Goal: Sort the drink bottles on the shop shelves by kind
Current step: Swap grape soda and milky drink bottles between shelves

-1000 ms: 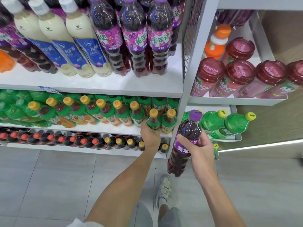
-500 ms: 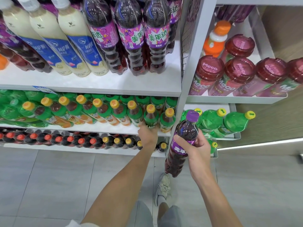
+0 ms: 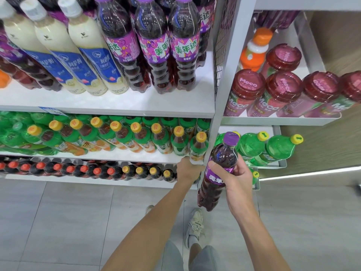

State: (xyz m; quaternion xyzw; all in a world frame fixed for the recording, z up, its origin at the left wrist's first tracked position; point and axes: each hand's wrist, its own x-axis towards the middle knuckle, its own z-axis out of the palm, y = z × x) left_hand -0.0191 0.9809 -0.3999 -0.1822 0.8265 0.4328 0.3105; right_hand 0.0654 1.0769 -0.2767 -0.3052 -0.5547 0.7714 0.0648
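Note:
My right hand (image 3: 235, 179) is shut on a purple-capped grape soda bottle (image 3: 224, 153), holding it upright in front of the white shelf post (image 3: 226, 90). Three matching grape soda bottles (image 3: 154, 45) stand on the top left shelf, beside the cream milk-tea bottles (image 3: 84, 55). On the middle shelf, my left hand (image 3: 186, 169) curls around the base of the rightmost yellow-capped tea bottle (image 3: 199, 147), which stands at the front edge. Its fingers are partly hidden behind that bottle.
Green soda bottles (image 3: 277, 147) lie on the right unit's lower tray, with red-lidded Meco cups (image 3: 279, 89) and an orange-capped bottle (image 3: 254, 53) above them. Dark cola bottles (image 3: 68, 169) fill the bottom left shelf. A wire mesh divider (image 3: 219, 45) separates the two units. Grey floor tiles lie below.
My left hand slid down from the tea bottle's body to its base, and the bottle moved back into the row. My right hand kept the grape soda bottle nearly still.

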